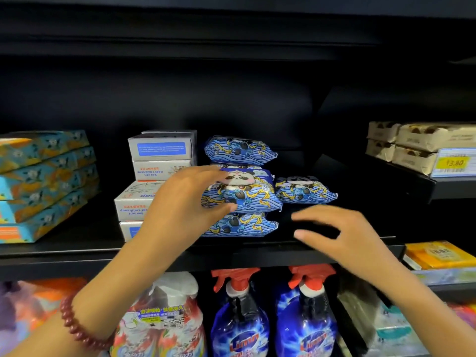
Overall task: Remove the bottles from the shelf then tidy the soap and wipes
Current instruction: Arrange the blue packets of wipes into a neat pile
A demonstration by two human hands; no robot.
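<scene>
Left hand [185,202] pinches a panda wipes pack [247,191]; right hand [347,235] hovers spread, holding nothing.

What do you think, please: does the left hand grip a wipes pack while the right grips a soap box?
The left hand does grip a wipes pack, but the right hand grips nothing; the head view shows it open above the shelf.
</scene>
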